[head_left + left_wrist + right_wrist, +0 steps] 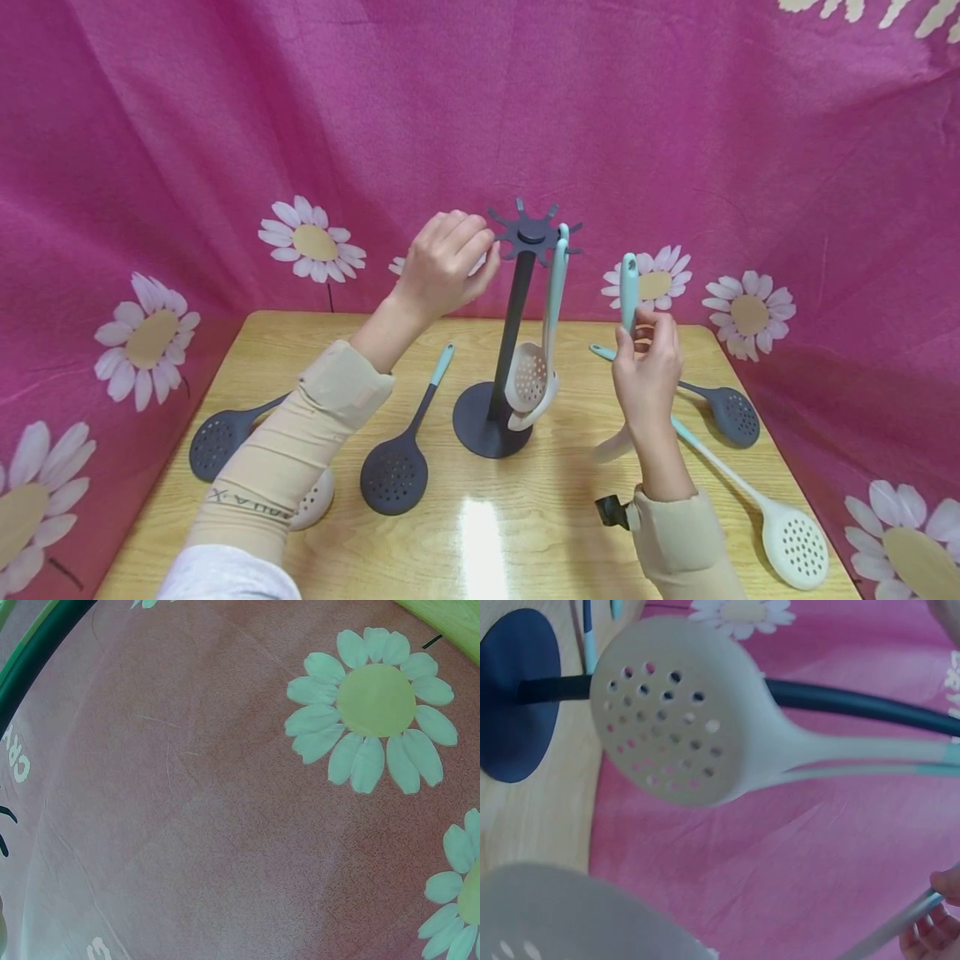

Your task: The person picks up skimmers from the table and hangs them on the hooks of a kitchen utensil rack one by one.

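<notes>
In the head view, my left hand (450, 258) is raised at the top of a dark utensil stand (517, 333), fingers curled round one of its hook arms. The fingertips are partly hidden. My right hand (648, 362) pinches the mint handle (628, 287) of a pale skimmer, held upright to the right of the stand. Its perforated head (585, 915) fills the lower left of the right wrist view. Two pale utensils with mint handles hang from the stand's right side; the front one is a skimmer (528, 375) with round holes.
Dark skimmers lie on the wooden table (555, 508) at the far left (213, 442), left of the stand (393, 475) and at the right (735, 415). A pale skimmer (795, 546) lies front right; another (315, 500) is half hidden under my left forearm. Pink flowered cloth (225, 825) surrounds the table.
</notes>
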A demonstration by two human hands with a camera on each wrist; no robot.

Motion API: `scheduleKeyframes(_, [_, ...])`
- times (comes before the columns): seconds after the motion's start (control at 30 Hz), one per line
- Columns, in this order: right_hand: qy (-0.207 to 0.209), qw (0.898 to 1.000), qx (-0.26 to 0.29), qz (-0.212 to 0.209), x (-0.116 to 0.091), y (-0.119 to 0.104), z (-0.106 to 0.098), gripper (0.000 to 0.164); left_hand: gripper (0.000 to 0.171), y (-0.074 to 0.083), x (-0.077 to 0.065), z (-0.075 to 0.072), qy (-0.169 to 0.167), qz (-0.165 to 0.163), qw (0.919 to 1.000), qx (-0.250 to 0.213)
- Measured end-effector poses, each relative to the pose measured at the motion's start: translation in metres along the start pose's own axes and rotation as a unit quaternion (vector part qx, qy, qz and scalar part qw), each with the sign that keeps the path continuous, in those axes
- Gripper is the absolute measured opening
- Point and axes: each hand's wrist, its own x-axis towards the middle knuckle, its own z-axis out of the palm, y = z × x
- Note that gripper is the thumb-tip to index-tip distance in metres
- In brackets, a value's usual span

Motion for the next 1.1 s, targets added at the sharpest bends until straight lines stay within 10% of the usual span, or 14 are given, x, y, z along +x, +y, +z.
scheduleKeyframes(1.1, [-0.037,0.984,0.122,-0.124,-0.024,-0.078,0.002,0.03,0.007,0.001,0.001,-0.001,-0.004,-0.004,1.0,-0.002])
